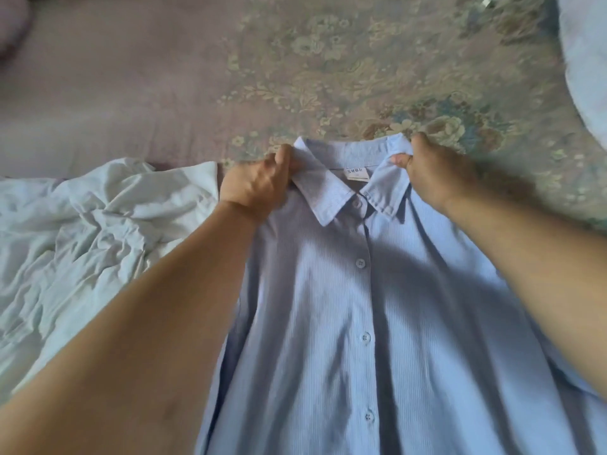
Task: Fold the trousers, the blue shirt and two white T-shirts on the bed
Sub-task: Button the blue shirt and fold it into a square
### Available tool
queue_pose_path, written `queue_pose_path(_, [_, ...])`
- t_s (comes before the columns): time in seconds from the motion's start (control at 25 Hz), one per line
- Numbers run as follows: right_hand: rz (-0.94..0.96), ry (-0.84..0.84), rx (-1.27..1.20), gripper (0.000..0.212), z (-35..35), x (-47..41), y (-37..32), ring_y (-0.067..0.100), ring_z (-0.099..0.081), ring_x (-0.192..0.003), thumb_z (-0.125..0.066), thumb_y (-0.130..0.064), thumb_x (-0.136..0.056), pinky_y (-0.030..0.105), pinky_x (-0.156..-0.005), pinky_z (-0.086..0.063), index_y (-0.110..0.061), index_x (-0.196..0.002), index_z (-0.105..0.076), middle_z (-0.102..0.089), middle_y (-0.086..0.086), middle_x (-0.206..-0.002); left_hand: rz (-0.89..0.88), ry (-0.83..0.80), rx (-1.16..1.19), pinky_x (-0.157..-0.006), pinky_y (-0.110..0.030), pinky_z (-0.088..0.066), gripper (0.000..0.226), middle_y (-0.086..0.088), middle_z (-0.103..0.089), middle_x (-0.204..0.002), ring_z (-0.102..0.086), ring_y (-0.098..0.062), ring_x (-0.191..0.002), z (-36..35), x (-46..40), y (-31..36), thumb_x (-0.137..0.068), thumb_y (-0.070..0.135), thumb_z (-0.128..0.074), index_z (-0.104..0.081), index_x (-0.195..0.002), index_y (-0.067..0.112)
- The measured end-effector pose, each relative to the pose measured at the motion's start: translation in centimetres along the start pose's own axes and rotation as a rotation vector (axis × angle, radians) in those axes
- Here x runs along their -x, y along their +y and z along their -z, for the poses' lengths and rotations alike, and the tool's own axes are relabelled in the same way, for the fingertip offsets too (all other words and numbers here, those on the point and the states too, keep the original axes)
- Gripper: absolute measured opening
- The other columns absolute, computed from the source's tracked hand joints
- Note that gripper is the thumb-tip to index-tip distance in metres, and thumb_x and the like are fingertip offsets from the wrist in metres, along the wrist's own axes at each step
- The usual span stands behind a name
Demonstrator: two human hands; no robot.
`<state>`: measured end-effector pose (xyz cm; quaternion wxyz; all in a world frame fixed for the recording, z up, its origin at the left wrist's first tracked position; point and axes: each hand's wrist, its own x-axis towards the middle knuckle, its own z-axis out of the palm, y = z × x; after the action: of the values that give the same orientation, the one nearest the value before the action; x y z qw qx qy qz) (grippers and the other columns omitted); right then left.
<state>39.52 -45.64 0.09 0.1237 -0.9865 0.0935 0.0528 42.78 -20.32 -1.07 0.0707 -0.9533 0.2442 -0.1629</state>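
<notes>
- Head view showed us our left hand pinching the left collar point of the blue shirt, fingers and thumb curled round the fabric.
- Our right hand pinched the collar's other end, at about one o'clock from centre.
- The shirt lay buttoned, front up, running from the middle of the bed down to six o'clock; its hem was out of view.
- A crumpled white T-shirt sat at nine o'clock, just beside the shirt, unfolded.
- We judged that tugging unevenly on the collar could skew the placket and set creases into the fold.
- We also feared a sleeve might stay bunched underneath, since we could not see either one laid flat.
</notes>
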Motion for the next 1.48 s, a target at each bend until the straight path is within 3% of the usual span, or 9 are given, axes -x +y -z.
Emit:
queue_pose_path(0.16, [0.121, 0.117, 0.308, 0.051, -2.2, -0.4, 0.2, 0.037, -0.061, -0.092, -0.03, -0.042, -0.099, 0.035, -0.06, -0.03, 0.004, -0.121, -0.037, -0.062, 0.026, -0.107, 0.019, -0.096, -0.141, -0.032, -0.02, -0.031, 0.036, -0.001, -0.061, -0.058, -0.056, -0.023, -0.035, -2.1, 0.2, 0.4, -0.087, 0.028, -0.034, -0.065, -0.077, 0.012])
queue_pose_path(0.36, [-0.001, -0.021, 0.338, 0.052, -7.0, -1.0, 0.4, 0.036, -0.052, -0.105, -0.032, -0.043, -0.098, 0.043, -0.076, -0.041, 0.0, -0.127, -0.033, -0.052, 0.026, -0.119, 0.218, -0.484, 0.022, -0.076, -0.043, -0.047, 0.03, -0.02, -0.054, -0.119, -0.061, -0.04, -0.099, -5.1, 0.4, 1.9, -0.099, 0.007, -0.028, -0.038, -0.126, 0.0])
queue_pose_path(0.52, [-0.016, 0.423, 0.295, 0.056, -5.5, 1.3, -0.2, 0.033, -0.04, -0.119, -0.045, -0.041, -0.089, 0.047, -0.095, -0.043, -0.006, -0.133, -0.043, -0.051, 0.018, -0.131, 0.252, 0.037, 0.005, -0.089, -0.04, -0.048, 0.041, -0.015, -0.062, -0.118, -0.061, -0.032, -0.106, -3.2, 0.7, 2.9, -0.088, 0.026, -0.05, -0.056, -0.124, 0.005])
queue_pose_path(0.68, [0.017, -0.121, 0.199, 0.058, -7.6, 7.3, -1.5, 0.029, 0.014, -0.145, -0.019, -0.051, -0.097, 0.069, -0.106, 0.006, -0.038, -0.148, 0.003, 0.014, -0.002, -0.158, -0.042, -0.314, 0.416, -0.114, -0.057, 0.006, 0.066, 0.0, 0.008, -0.156, 0.008, -0.027, -0.145, -2.3, 6.2, 8.9, -0.087, 0.059, -0.006, 0.0, -0.147, 0.032])
queue_pose_path(0.84, [-0.042, -0.299, 0.222, 0.057, -7.9, 5.3, -1.3, 0.026, 0.025, -0.142, -0.008, -0.06, -0.094, 0.07, -0.102, 0.013, -0.046, -0.142, 0.018, 0.028, -0.008, -0.154, -0.003, -0.587, 0.299, -0.109, -0.066, 0.004, 0.063, 0.005, 0.028, -0.152, 0.033, -0.02, -0.136, -4.3, 5.5, 8.5, -0.086, 0.065, 0.0, 0.026, -0.137, 0.04])
queue_pose_path(1.08, [-0.009, -0.219, 0.193, 0.058, -9.3, 22.7, 1.3, 0.029, -0.045, -0.13, -0.019, -0.053, -0.097, 0.055, -0.103, -0.034, -0.024, -0.137, -0.049, -0.044, 0.012, -0.143, 0.059, -0.638, 0.423, -0.114, -0.044, 0.012, 0.072, -0.009, -0.003, -0.159, 0.001, -0.019, -0.146, 3.6, 15.9, 15.5, -0.089, 0.055, -0.005, 0.0, -0.15, 0.018])
queue_pose_path(1.2, [0.137, -0.098, 0.265, 0.061, -9.1, 29.8, 3.6, 0.027, -0.049, -0.127, -0.015, -0.056, -0.096, 0.048, -0.103, -0.033, -0.022, -0.137, -0.045, -0.048, 0.012, -0.141, 0.031, -0.578, 0.379, -0.112, -0.049, -0.021, 0.074, -0.015, -0.044, -0.143, -0.043, -0.028, -0.132, 3.9, 20.6, 15.8, -0.093, 0.058, -0.015, -0.044, -0.138, 0.007])
queue_pose_path(1.28, [0.136, -0.022, 0.239, 0.054, -6.2, 30.7, 5.9, 0.028, -0.048, -0.128, -0.023, -0.048, -0.097, 0.048, -0.103, -0.034, -0.019, -0.138, -0.042, -0.047, 0.013, -0.141, 0.013, -0.607, 0.363, -0.111, -0.052, -0.023, 0.071, -0.014, -0.035, -0.148, -0.041, -0.029, -0.133, 5.5, 19.4, 15.1, -0.093, 0.055, -0.019, -0.038, -0.141, 0.007])
queue_pose_path(1.48, [-0.609, -0.19, -0.11, 0.035, -1.1, 35.7, 13.7, 0.039, -0.058, -0.104, -0.053, -0.027, -0.092, 0.04, -0.082, -0.045, 0.002, -0.11, -0.061, -0.061, 0.025, -0.111, -0.249, -0.615, 0.511, -0.11, -0.044, -0.012, 0.066, -0.019, -0.041, -0.144, -0.044, -0.034, -0.13, 11.4, 24.0, 21.7, -0.086, 0.05, -0.033, -0.037, -0.139, 0.011])
